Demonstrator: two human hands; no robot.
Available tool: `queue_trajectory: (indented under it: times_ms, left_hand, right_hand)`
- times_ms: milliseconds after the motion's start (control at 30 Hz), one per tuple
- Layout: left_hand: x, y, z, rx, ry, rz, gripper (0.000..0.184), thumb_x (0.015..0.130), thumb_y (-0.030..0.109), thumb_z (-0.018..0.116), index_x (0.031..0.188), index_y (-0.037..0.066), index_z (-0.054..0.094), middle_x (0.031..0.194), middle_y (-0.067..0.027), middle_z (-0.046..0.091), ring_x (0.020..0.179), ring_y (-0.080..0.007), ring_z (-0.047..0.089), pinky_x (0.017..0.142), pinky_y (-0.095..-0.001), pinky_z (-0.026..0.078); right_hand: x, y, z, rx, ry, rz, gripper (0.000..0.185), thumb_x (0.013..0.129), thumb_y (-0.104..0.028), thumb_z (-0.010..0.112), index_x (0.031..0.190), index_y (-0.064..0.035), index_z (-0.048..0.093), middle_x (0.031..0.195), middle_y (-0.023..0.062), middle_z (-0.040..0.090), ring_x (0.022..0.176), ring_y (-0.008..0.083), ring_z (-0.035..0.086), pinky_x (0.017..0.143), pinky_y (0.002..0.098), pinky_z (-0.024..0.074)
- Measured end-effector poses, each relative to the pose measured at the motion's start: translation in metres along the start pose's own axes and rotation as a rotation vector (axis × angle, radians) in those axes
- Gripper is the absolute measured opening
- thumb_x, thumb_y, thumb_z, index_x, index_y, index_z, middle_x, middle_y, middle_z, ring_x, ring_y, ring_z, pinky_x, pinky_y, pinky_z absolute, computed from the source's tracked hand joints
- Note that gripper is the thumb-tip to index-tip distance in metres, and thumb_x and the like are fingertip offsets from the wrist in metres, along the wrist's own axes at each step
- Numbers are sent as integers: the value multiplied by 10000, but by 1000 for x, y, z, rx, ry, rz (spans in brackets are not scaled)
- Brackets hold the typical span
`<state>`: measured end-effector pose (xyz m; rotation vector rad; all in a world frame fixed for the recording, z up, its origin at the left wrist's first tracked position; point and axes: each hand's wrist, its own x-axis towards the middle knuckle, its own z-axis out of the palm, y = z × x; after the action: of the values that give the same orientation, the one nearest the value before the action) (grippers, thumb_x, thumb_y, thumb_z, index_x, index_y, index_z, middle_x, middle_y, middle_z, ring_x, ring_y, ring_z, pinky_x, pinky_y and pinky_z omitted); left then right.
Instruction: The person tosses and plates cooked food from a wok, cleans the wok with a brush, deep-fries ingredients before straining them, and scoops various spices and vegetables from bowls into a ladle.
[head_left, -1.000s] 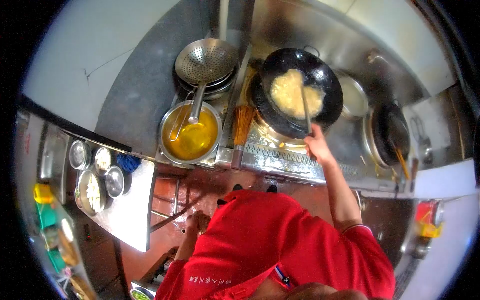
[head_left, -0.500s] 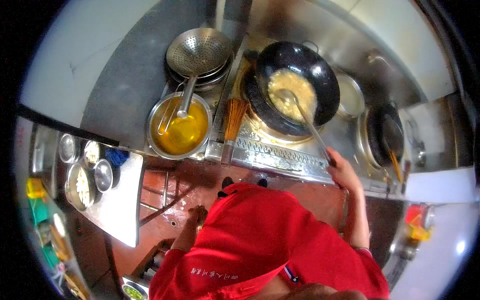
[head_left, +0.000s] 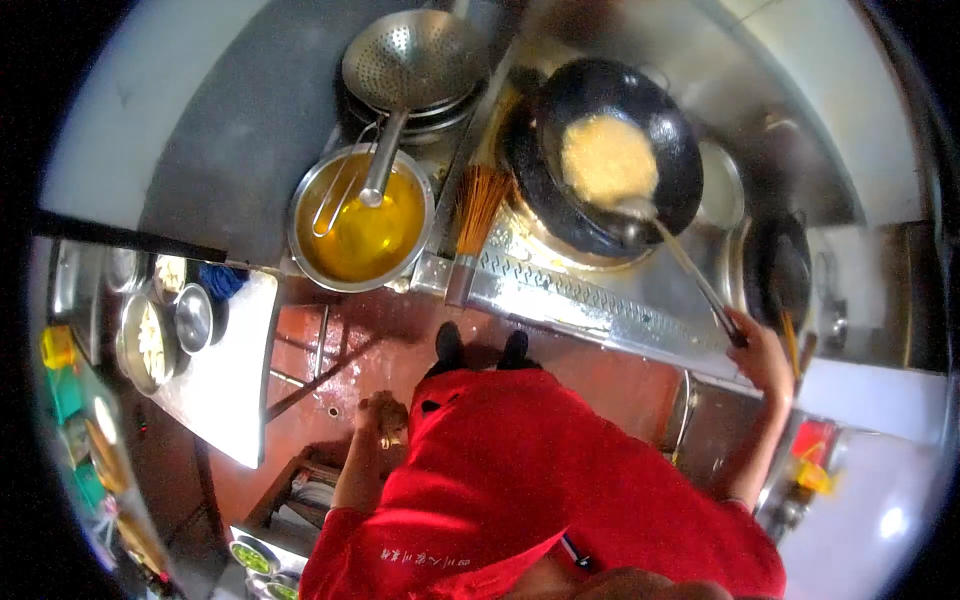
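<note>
My right hand (head_left: pixel 763 355) is closed round the dark grip of a long-handled ladle (head_left: pixel 690 268). The ladle's bowl rests inside the black wok (head_left: pixel 672 205), at the near edge of a pale yellow, bubbling food mixture (head_left: pixel 608 158). My left hand (head_left: pixel 382 415) hangs low beside my red top, away from the stove; its fingers are blurred and partly hidden, so their state is unclear. Left of the wok stands a bamboo wok brush (head_left: pixel 480 215).
A steel bowl of yellow oil (head_left: pixel 365 245) sits left of the stove, below a perforated strainer (head_left: pixel 415 60) whose handle reaches over it. A second dark wok (head_left: pixel 775 265) stands at the right. Several metal bowls (head_left: pixel 195 318) rest on a white side table (head_left: pixel 225 370).
My right hand has moved right, drawing the ladle's bowl from the middle of the food to its near edge. The food has gathered into a rounder mass. The view has shifted slightly.
</note>
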<state>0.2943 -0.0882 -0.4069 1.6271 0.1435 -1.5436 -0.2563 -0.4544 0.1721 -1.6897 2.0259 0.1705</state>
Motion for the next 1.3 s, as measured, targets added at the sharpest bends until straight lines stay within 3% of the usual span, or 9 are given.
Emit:
queue_trajectory:
  times_ms: [67,167,233,300,333,467,667,867,1300]
  left_hand:
    - [5,-31,-15,-37,29,-86,219,930,237,589,895,37,671,807,-63,662,700,-209,633,609,-362,529]
    - [24,-63,-36,538,-237,496,289,906,375,525,839,120,645,761,-58,622,693,-226,587,597,-386,493]
    - [17,-74,-38,419,-346,474,327,888,450,503,802,166,640,748,-59,611,689,-232,572,586,-395,474]
    - [9,-65,-18,-426,-233,-176,332,878,464,515,796,174,657,774,-69,629,689,-229,589,581,-393,475]
    - [-3,-55,9,-519,-159,1,268,947,223,440,732,106,550,740,-64,582,577,-227,536,516,-373,440]
    - [-34,-21,113,143,64,196,153,916,243,523,974,101,528,897,-97,605,748,-230,572,658,-369,466]
    - [-71,-19,340,793,-102,210,524,870,273,647,1338,93,495,1133,-148,639,1003,-234,626,871,-363,504]
    - [-83,-91,508,1143,-384,162,668,900,395,583,1440,73,358,1178,-258,631,1093,-366,632,933,-444,490]
    - [18,-202,578,1461,-454,464,686,851,288,580,1416,8,309,1205,-267,607,1154,-422,580,974,-479,472]
  right_hand:
    - [29,3,25,-145,30,-123,663,748,52,648,1377,-123,533,1143,197,684,1021,281,683,883,357,517]
    - [97,19,83,71,158,-193,621,788,4,604,1387,-137,522,1149,204,678,1019,294,678,872,358,512]
    - [124,7,108,161,231,-200,603,810,-28,578,1398,-141,508,1137,189,680,992,294,676,860,368,514]
    - [148,19,134,263,337,-333,601,824,-50,560,1414,-138,485,1093,178,687,939,285,676,833,379,520]
    - [151,22,141,340,316,-280,611,830,-57,553,1429,-136,461,1074,171,682,908,277,668,813,380,523]
    - [141,78,183,453,256,-276,691,860,-81,517,1511,-104,285,1003,146,658,773,208,621,688,349,521]
    - [96,128,194,528,71,-193,718,896,-48,491,1545,-83,186,870,55,599,643,97,509,552,252,423]
    - [100,176,210,247,134,-302,731,881,-84,508,1527,-57,167,1124,237,615,967,325,623,820,397,505]
    - [92,187,184,225,19,-271,679,894,-92,500,1513,-103,223,1274,267,553,1151,387,580,969,418,445]
